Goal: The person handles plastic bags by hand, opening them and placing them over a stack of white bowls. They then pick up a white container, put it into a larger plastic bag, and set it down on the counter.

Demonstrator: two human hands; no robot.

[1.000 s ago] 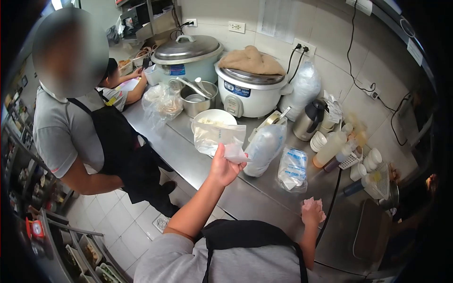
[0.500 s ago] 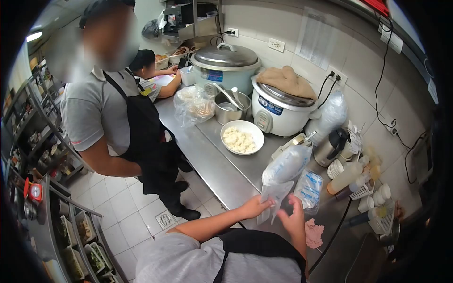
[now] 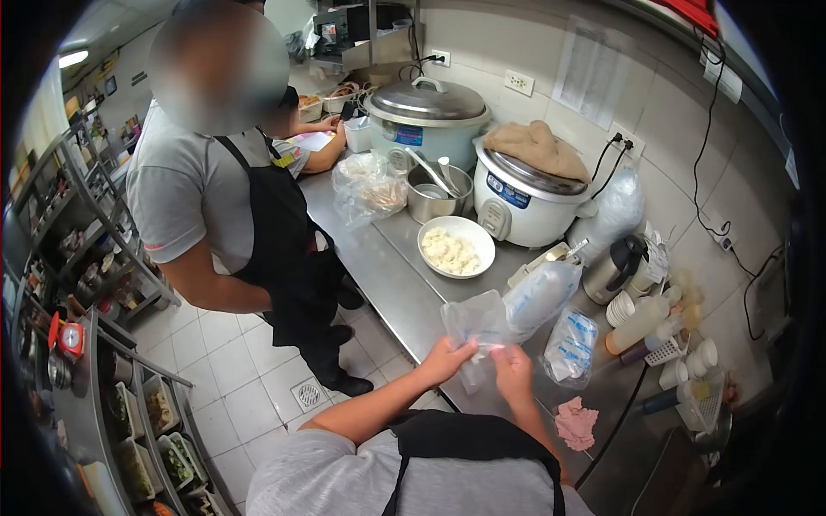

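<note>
Head view: left hand and right hand pinch a plastic bag — light, slippery, I'd judge; best held by its edges.

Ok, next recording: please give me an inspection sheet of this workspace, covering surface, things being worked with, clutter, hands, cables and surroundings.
Surface: metal counter, bearing a white bowl of pale food.
Things being worked with: clear plastic bag, held over the counter's near edge.
Clutter: crumpled pink cloth, wrapped pack and bottles toward the right.
Hands: left hand and right hand both grip the bag.
Cables: black cable across the counter, right of the cloth; two black plugs in a wall outlet.
Surroundings: person in black apron standing left; white rice cooker with brown cloth on its lid.
</note>
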